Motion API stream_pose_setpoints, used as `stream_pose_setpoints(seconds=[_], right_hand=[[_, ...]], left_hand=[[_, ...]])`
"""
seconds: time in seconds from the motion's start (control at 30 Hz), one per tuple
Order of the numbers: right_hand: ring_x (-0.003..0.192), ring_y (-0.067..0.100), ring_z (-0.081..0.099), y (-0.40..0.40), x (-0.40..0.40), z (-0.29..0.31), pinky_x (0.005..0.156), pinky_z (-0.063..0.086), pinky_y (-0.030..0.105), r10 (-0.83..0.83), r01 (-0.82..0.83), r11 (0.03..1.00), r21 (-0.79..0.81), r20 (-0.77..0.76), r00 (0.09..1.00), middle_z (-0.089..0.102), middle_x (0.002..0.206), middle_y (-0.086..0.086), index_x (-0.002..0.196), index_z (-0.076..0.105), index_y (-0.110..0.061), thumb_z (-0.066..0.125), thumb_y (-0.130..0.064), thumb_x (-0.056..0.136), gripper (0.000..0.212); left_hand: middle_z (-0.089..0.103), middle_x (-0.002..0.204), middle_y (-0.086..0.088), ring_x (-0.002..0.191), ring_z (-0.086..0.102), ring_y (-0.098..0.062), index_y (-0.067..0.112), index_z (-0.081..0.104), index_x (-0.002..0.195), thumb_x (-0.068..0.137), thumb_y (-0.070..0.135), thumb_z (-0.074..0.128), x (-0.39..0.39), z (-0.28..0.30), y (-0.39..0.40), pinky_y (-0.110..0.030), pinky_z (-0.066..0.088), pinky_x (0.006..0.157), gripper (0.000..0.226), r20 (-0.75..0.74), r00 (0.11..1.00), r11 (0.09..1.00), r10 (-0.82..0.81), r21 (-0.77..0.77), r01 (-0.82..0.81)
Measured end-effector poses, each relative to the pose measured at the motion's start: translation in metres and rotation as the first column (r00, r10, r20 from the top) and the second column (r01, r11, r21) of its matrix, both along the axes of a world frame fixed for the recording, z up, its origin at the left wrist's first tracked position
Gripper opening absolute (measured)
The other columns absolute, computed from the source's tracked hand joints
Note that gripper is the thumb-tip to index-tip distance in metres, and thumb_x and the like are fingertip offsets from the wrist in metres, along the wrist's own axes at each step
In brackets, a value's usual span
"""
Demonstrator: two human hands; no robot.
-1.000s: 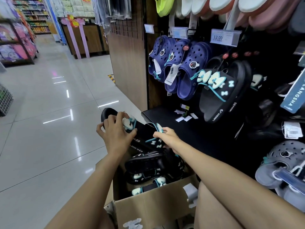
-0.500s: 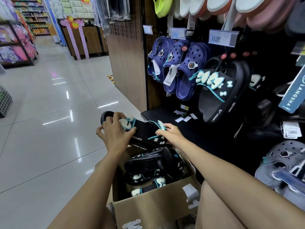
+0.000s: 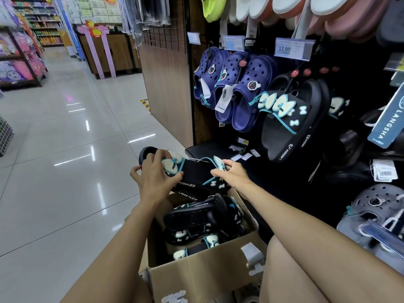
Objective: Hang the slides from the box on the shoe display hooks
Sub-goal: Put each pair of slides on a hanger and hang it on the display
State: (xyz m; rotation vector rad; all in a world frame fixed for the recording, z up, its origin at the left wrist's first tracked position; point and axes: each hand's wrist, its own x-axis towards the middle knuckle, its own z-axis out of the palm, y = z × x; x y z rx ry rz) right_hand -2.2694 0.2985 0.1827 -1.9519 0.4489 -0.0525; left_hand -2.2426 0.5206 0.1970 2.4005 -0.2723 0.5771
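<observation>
Just above the open cardboard box (image 3: 203, 274), a pair of black slides (image 3: 196, 173) with pale bows and teal trim is held between both hands. The left hand (image 3: 153, 173) grips the pair near its rounded end, fingers curled over the top by one bow and the thumb out to the side. The right hand (image 3: 231, 171) pinches the other end, its fingertips closed on the second bow and the teal strap. The pair lies roughly level, tipped a little down toward the box, with the lettering on its sole edge facing the person. Directly beneath it, more black slides (image 3: 196, 215) of the same kind lie piled inside the box, one of them on its side. Up and to the right, well apart from the held pair, a matching pair of hung slides (image 3: 290, 123) dangles from the display rack, beside a row of navy clogs (image 3: 236, 86). A price tag (image 3: 291, 49) reading 12.00 sits above them. Grey clogs (image 3: 380, 206) hang lower at the far right. The glossy tiled floor (image 3: 65, 160) stretches away to the left.
</observation>
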Motion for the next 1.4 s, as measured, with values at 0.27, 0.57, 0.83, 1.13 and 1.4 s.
stream_pose_setpoints(seconds=[0.27,0.57,0.83,1.13,1.4], right_hand=[[0.11,0.018,0.057,-0.004,-0.001,-0.005,0.094,0.051,0.036,-0.025,0.025,0.998,-0.053,-0.002,1.0,0.067,0.11,-0.003,0.116,0.064,-0.029,0.075,-0.039,0.067,0.051],[0.101,0.016,0.063,-0.009,-0.006,-0.006,0.073,0.051,0.028,-0.018,0.015,0.994,-0.109,-0.024,1.0,0.068,0.107,-0.001,0.114,0.064,-0.031,0.067,-0.047,0.054,0.062],[0.121,0.027,0.055,-0.019,-0.013,-0.001,0.097,0.048,0.038,0.123,-0.154,0.866,-0.475,-0.096,0.988,0.059,0.135,0.0,0.145,0.041,-0.037,0.076,-0.034,0.066,0.087],[0.13,0.024,0.049,-0.008,-0.018,-0.003,0.1,0.045,0.039,0.392,-0.39,0.704,-0.594,-0.132,0.91,0.044,0.149,-0.004,0.152,0.029,-0.03,0.082,-0.024,0.069,0.099],[0.124,0.022,0.049,0.008,-0.016,-0.006,0.096,0.049,0.044,0.533,-0.487,0.571,-0.66,-0.152,0.832,0.045,0.141,-0.008,0.141,0.037,-0.03,0.082,-0.012,0.067,0.088]], left_hand=[[0.05,0.101,0.009,0.098,0.046,-0.01,0.034,0.046,0.104,0.072,0.04,0.076,0.0,-0.001,0.001,-0.033,0.014,0.091,0.044,-0.021,0.997,0.995,-0.074,0.064,0.075],[0.048,0.096,0.011,0.091,0.046,-0.007,0.037,0.043,0.1,0.073,0.037,0.076,-0.003,-0.002,0.003,-0.031,0.011,0.09,0.042,-0.074,0.985,0.985,-0.156,0.061,0.16],[0.044,0.103,0.013,0.101,0.051,-0.011,0.038,0.041,0.105,0.071,0.039,0.073,-0.005,-0.01,0.017,-0.035,0.005,0.111,0.046,-0.191,0.917,0.827,-0.351,0.396,0.399],[0.045,0.108,0.015,0.11,0.049,-0.017,0.039,0.039,0.109,0.068,0.041,0.073,-0.002,-0.025,0.013,-0.041,0.025,0.115,0.054,-0.301,0.893,0.782,-0.335,0.44,0.442],[0.047,0.106,0.01,0.096,0.053,-0.019,0.045,0.035,0.113,0.064,0.028,0.083,-0.001,-0.026,0.01,-0.044,0.05,0.082,0.07,-0.342,0.888,0.86,-0.307,0.299,0.413]])
